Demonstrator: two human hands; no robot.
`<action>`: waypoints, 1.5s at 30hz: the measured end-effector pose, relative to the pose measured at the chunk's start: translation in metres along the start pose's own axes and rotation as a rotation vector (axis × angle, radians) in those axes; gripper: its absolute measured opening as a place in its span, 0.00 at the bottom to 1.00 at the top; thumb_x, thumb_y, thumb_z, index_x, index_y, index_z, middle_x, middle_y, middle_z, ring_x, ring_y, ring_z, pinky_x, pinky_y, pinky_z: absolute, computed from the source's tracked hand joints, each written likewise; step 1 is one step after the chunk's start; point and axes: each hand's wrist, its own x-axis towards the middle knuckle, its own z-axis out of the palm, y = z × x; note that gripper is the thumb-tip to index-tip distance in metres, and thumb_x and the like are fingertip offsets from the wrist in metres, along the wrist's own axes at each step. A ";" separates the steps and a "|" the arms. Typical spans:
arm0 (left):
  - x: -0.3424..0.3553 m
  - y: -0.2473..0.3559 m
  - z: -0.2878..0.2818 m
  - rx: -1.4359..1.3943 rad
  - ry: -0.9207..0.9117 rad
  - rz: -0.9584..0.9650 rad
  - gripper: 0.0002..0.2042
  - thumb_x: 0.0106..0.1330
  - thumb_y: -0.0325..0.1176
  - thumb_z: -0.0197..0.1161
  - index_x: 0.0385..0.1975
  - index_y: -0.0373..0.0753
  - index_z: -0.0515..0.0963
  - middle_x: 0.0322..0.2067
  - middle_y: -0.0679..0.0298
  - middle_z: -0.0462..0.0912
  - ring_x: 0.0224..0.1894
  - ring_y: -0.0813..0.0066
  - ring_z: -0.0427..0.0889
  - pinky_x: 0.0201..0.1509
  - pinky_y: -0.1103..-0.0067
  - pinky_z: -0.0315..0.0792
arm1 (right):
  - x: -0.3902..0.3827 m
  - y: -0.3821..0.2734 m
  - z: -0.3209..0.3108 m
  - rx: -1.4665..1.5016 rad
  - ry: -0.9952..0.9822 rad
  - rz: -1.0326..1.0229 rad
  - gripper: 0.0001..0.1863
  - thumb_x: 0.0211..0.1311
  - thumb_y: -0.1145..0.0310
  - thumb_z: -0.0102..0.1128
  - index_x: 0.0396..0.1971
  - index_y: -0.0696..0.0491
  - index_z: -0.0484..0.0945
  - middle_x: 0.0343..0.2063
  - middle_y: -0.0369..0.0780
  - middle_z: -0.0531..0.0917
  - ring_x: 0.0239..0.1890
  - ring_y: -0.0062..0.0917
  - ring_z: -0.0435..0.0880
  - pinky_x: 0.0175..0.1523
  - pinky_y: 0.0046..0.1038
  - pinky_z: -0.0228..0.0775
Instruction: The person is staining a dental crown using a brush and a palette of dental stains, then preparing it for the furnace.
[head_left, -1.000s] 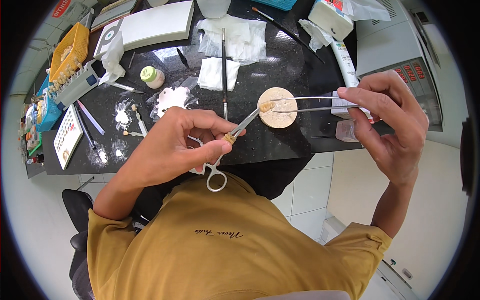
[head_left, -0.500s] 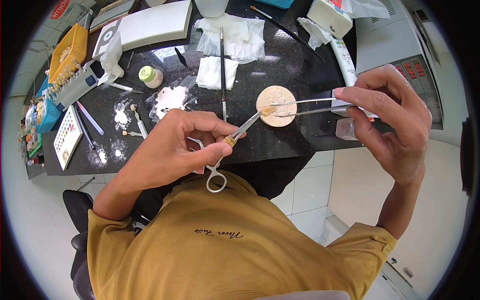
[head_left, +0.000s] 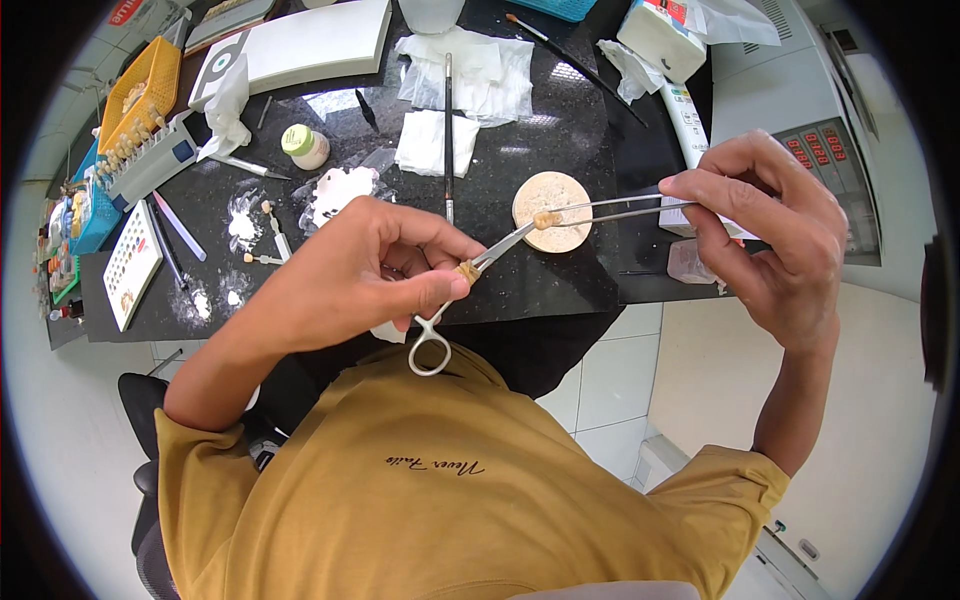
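Left hand [head_left: 385, 265] at centre-left is gripping ring-handled forceps [head_left: 430, 358], thumb pointing right; small tan piece [head_left: 545, 219] is sitting at forceps tip, upper centre. Right hand [head_left: 775, 235], raised at right, is pinching tweezers [head_left: 612, 202] aimed at it.

Light glints off the black tabletop [head_left: 570, 285], with pale floor tiles [head_left: 610, 375] and a black chair [head_left: 138, 412] below.

Left hand [head_left: 388, 265] grips clamp [head_left: 503, 247]; right hand [head_left: 768, 232] holds tweezers [head_left: 622, 214]; tan piece [head_left: 544, 220] at tips.
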 end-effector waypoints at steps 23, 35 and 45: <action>0.034 0.019 -0.027 0.094 -0.400 -0.282 0.07 0.58 0.30 0.66 0.27 0.35 0.75 0.26 0.65 0.82 0.28 0.85 0.78 0.29 0.87 0.69 | -0.020 0.020 0.007 0.072 0.095 0.156 0.13 0.41 0.81 0.63 0.30 0.53 0.85 0.24 0.34 0.78 0.23 0.18 0.76 0.26 0.19 0.67; 0.084 0.044 -0.008 0.709 0.305 0.239 0.05 0.58 0.26 0.64 0.29 0.31 0.78 0.22 0.62 0.80 0.24 0.80 0.79 0.29 0.82 0.72 | -0.053 0.035 -0.015 0.897 0.370 0.839 0.13 0.54 0.72 0.62 0.38 0.62 0.81 0.25 0.33 0.79 0.21 0.08 0.62 0.26 0.11 0.53; 0.146 0.021 0.008 0.951 0.533 0.659 0.04 0.57 0.26 0.61 0.27 0.31 0.76 0.21 0.51 0.80 0.27 0.54 0.80 0.33 0.67 0.71 | -0.068 0.017 -0.017 1.055 0.425 0.914 0.16 0.53 0.71 0.63 0.40 0.64 0.79 0.25 0.33 0.80 0.21 0.08 0.63 0.25 0.11 0.55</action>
